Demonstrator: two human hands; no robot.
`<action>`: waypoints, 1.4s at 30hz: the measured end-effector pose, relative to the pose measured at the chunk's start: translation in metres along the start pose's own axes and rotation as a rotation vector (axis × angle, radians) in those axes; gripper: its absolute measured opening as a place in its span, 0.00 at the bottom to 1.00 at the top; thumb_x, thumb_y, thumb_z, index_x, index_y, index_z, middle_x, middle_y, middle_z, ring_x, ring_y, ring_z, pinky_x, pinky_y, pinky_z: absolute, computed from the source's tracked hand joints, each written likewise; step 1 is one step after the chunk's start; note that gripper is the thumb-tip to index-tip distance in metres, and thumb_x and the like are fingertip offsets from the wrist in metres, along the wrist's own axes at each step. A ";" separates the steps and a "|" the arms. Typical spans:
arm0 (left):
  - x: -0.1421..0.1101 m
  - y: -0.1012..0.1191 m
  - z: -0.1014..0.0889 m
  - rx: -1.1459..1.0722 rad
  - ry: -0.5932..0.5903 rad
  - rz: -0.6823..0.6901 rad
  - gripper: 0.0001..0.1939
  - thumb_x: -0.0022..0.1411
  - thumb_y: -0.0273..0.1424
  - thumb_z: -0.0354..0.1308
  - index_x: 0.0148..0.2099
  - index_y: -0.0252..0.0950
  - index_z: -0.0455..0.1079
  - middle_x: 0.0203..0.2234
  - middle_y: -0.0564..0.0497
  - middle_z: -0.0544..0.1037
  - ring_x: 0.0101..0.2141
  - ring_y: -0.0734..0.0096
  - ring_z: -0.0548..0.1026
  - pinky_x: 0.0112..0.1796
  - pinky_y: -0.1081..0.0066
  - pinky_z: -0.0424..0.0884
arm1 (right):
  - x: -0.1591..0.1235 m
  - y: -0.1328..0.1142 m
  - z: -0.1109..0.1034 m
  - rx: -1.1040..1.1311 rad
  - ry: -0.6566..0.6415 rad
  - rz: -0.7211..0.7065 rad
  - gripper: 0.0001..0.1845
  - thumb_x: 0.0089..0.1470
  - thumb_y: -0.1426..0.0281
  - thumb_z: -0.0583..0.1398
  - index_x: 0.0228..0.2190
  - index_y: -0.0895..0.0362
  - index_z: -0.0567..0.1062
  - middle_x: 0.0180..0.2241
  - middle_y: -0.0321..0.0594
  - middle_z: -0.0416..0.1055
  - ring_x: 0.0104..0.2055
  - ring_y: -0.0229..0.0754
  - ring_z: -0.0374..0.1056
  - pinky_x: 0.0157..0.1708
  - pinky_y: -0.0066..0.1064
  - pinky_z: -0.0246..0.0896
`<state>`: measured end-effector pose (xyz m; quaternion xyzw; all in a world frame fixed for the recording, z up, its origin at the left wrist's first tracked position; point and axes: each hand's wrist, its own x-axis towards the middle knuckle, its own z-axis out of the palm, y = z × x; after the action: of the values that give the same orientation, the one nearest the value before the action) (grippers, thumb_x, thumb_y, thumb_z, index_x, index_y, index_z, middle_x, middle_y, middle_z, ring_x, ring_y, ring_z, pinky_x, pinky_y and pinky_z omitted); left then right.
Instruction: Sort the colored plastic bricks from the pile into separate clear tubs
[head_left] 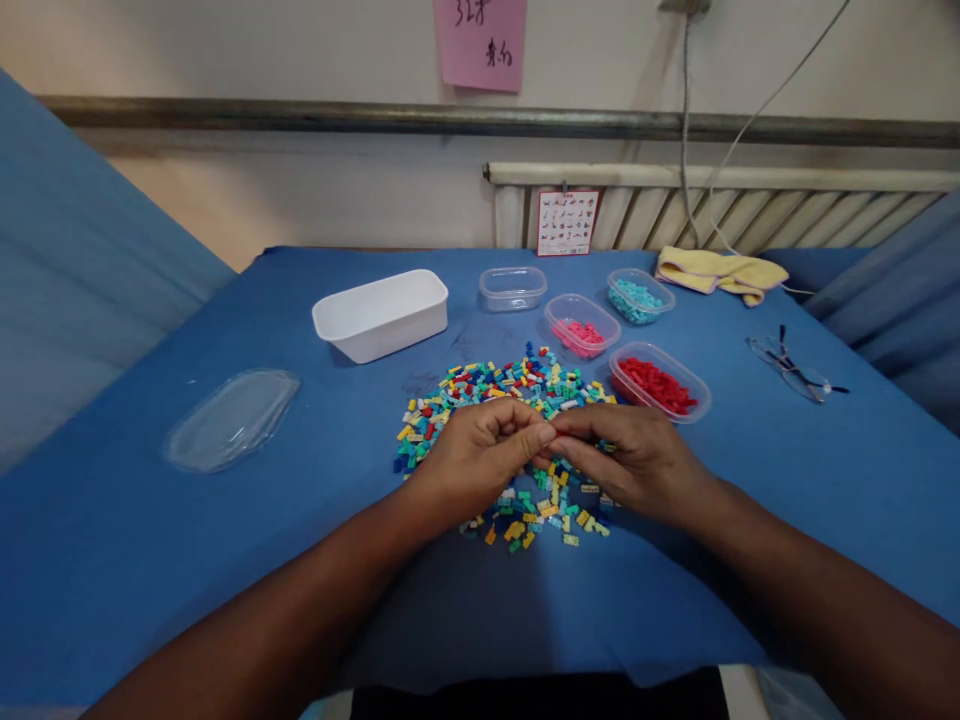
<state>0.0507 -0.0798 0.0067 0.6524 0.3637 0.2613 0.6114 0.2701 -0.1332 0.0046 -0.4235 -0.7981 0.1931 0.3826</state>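
Your left hand (pixel 487 445) and right hand (pixel 637 455) together pinch what looks like a red brick (pixel 556 437) over the mixed pile (pixel 517 376) left loose on the worktop (pixel 112 560), with pink bricks (pixel 581 335), red bricks (pixel 658 386) and teal bricks (pixel 636 300) already in separate tubs (pixel 703 403).

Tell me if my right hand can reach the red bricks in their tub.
Probably yes: your right hand is near the red bricks, their tub looks uncovered, and nothing visible blocks the way, though it meets your left hand.

Brick pile (pixel 555 385) sits on table (pixel 225 540), lids (pixel 232 420) left, bin (pixel 394 335) behind left, tubs (pixel 513 300) behind and right, glasses (pixel 796 376) farther right.
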 end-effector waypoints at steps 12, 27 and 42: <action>0.007 0.022 -0.087 0.444 0.571 0.162 0.14 0.68 0.43 0.64 0.41 0.36 0.81 0.28 0.52 0.80 0.27 0.72 0.73 0.29 0.72 0.68 | -0.019 0.054 -0.076 -0.739 0.239 0.219 0.15 0.70 0.59 0.62 0.45 0.54 0.85 0.42 0.50 0.85 0.41 0.56 0.81 0.38 0.43 0.71; -0.020 0.040 -0.117 1.055 -0.140 -0.155 0.13 0.64 0.34 0.61 0.47 0.42 0.83 0.36 0.53 0.85 0.32 0.68 0.77 0.32 0.71 0.62 | -0.016 0.027 -0.033 -0.585 0.131 -0.072 0.09 0.73 0.65 0.61 0.46 0.54 0.82 0.39 0.44 0.83 0.37 0.47 0.79 0.36 0.38 0.69; -0.022 0.035 -0.089 1.250 -0.116 -0.014 0.10 0.69 0.32 0.57 0.44 0.39 0.80 0.40 0.46 0.85 0.37 0.61 0.78 0.34 0.67 0.62 | -0.007 -0.001 0.033 -0.254 -0.289 -0.310 0.26 0.71 0.63 0.65 0.66 0.54 0.73 0.69 0.52 0.71 0.72 0.56 0.68 0.70 0.55 0.69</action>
<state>-0.0269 -0.0423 0.0538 0.8973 0.4184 -0.0405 0.1348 0.2469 -0.1384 -0.0185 -0.3089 -0.9178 0.0889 0.2329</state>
